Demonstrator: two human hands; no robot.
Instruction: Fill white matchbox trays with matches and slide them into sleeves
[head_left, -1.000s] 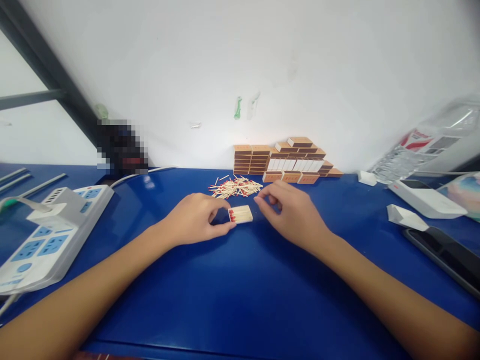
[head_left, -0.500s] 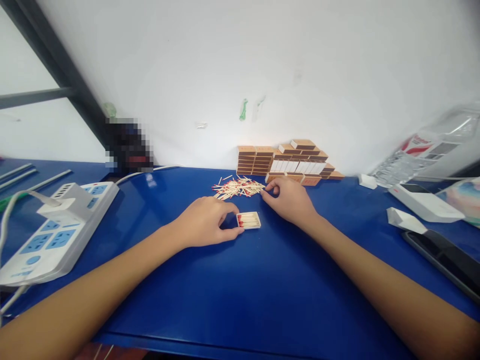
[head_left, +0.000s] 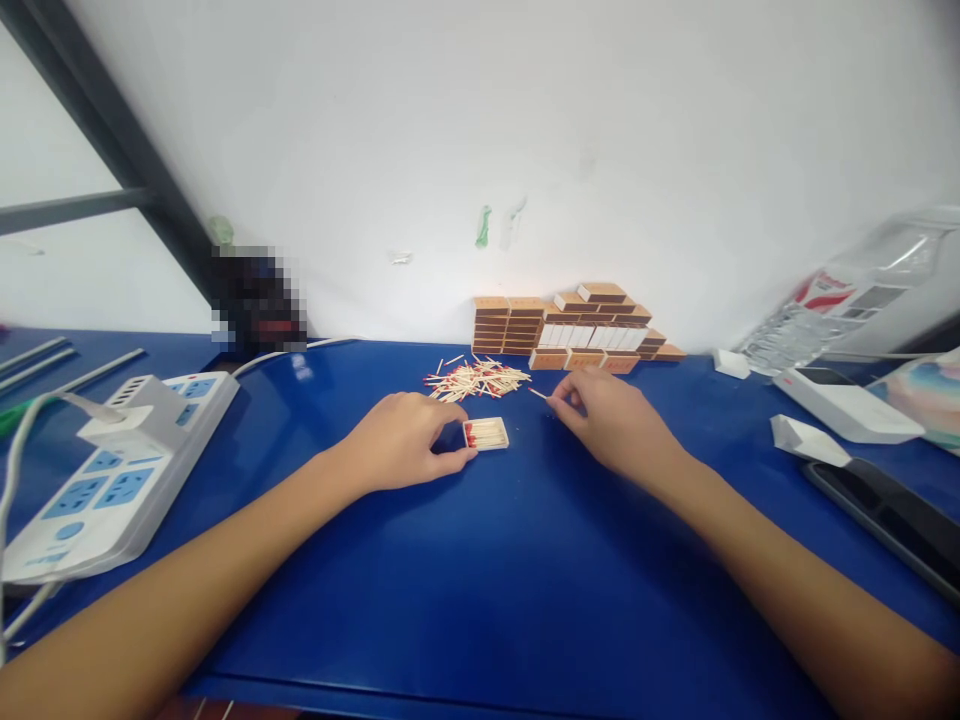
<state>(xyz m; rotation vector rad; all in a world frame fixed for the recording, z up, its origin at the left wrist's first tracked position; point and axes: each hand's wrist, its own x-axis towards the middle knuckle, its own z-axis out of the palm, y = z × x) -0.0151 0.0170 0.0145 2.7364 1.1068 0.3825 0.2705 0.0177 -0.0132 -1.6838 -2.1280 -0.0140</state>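
My left hand (head_left: 412,440) grips the left end of a small matchbox tray (head_left: 504,443) between thumb and fingers. Inside the tray lie several matches, their red heads toward that hand. My right hand (head_left: 600,412) pinches a single match (head_left: 538,393) by one end, and its other end points up and left. Just beyond both hands is a loose pile of red-tipped matches (head_left: 478,380). Behind the right hand stand stacked matchboxes (head_left: 508,325) with brown sides, some showing white ends.
A white power strip (head_left: 127,490) with a plugged-in charger lies at the left. On the right are a clear plastic bottle (head_left: 840,295), a white device (head_left: 847,405), a folded white paper piece (head_left: 808,440) and a dark phone (head_left: 885,520). The white wall rises behind the blue table (head_left: 450,600).
My right hand has drawn back from the edge of the pile, slightly right and nearer, and a match now shows in its fingertips. The left hand keeps holding the tray.
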